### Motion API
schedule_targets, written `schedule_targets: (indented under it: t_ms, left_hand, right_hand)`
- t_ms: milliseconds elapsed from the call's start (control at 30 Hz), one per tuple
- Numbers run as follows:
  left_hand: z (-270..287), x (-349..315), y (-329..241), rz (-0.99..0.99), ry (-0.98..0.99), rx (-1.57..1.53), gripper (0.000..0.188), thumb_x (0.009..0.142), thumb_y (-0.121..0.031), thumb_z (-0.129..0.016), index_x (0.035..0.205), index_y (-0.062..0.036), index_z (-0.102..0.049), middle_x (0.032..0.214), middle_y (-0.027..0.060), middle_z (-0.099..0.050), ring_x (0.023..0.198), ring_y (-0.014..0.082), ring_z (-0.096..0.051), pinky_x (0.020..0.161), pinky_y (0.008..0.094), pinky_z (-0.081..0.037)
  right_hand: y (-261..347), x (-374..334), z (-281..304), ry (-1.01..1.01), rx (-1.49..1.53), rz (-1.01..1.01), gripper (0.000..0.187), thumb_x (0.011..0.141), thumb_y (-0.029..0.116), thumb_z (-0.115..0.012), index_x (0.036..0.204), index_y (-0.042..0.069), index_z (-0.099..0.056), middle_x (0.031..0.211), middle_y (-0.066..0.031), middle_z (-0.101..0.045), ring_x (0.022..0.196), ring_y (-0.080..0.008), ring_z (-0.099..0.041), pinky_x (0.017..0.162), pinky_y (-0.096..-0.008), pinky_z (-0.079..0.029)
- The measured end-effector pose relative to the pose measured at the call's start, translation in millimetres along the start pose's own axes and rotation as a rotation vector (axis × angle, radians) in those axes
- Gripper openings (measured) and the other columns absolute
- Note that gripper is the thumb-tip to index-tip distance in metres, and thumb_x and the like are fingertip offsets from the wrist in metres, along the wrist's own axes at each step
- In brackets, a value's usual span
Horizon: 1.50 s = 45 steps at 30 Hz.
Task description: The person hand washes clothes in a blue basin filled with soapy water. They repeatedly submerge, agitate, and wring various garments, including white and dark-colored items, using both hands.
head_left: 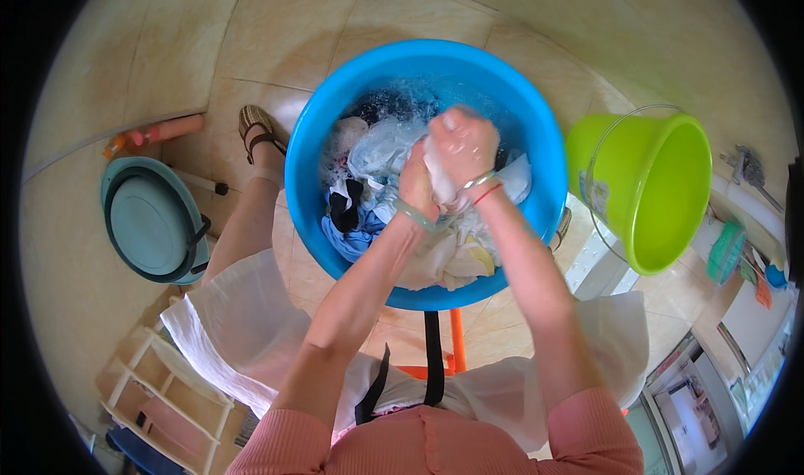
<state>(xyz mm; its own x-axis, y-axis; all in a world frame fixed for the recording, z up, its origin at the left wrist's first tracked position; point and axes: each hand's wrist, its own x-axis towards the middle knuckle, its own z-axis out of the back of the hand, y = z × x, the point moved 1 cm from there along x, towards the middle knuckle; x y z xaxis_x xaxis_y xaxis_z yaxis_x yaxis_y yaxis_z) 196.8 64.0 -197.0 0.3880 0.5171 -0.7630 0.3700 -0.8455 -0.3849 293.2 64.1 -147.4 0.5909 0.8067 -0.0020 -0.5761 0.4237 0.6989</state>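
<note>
A large round blue tub (546, 157) stands between my legs, with wet laundry and splashing water inside. Over it, my left hand (416, 180) and my right hand (463, 144) are closed together on a wet white cloth (437, 172). The right hand sits slightly farther from me, its fingers curled into a fist. Around and below them lie pale blue fabric (385, 147), blue fabric (350, 239), a black piece (345, 207) and a cream garment with a yellow patch (469, 261). How much of the cloth is inside my fists is hidden.
A lime-green bucket (586, 152) with a wire handle stands tilted at the right, on a white stool (599, 261). Teal basins (149, 224) lean at the left, by pinkish bottles (172, 129). A white rack (167, 391) is lower left. Tiled floor (285, 35) surrounds the tub.
</note>
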Motion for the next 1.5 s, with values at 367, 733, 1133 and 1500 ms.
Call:
schedule_targets:
  t_ms: [367,733,1133,1500]
  left_hand:
    - [33.0,61.1,-34.1,-0.189,-0.05,0.252,0.044,0.097,-0.025,-0.053,0.137,-0.0103,-0.043,0.127,0.0084,-0.055,0.117,0.0242,-0.053,0.093,0.0394,-0.048]
    - [23.2,58.7,-38.5,0.119,0.142,0.058,0.053,0.093,-0.052,-0.05,0.124,-0.0092,-0.051,0.113,0.0094,-0.06,0.098,0.0231,-0.058,0.084,0.0361,-0.049]
    - [-0.3,6.0,-30.2,0.377,0.371,-0.195,0.06,0.084,-0.066,-0.053,0.104,-0.0098,-0.06,0.075,0.0009,-0.057,0.066,0.0157,-0.055,0.061,0.0307,-0.047]
    - [-8.6,7.2,-31.4,-0.022,-0.084,0.148,0.034,0.096,-0.031,-0.049,0.118,-0.0052,-0.055,0.113,0.0049,-0.06,0.105,0.0174,-0.055,0.091,0.0317,-0.043]
  right_hand:
    - [-91.5,-0.4,-31.9,0.312,-0.31,0.02,0.037,0.088,0.035,-0.059,0.117,0.012,-0.053,0.114,-0.0153,-0.055,0.1,-0.0375,-0.058,0.073,-0.0498,-0.051]
    - [-7.4,-27.0,-22.5,0.231,-0.029,0.295,0.014,0.084,0.029,-0.063,0.083,0.015,-0.062,0.086,-0.0069,-0.053,0.072,-0.0278,-0.06,0.056,-0.0372,-0.049]
    - [56.5,-44.3,-4.0,0.066,0.016,0.56,0.03,0.073,0.031,-0.074,0.062,0.013,-0.053,0.071,-0.0038,-0.047,0.053,-0.0176,-0.056,0.047,-0.0305,-0.045]
    - [-71.2,16.0,-26.0,0.14,-0.056,-0.046,0.021,0.086,0.027,-0.059,0.079,0.009,-0.067,0.082,-0.0156,-0.065,0.069,-0.038,-0.061,0.064,-0.0449,-0.051]
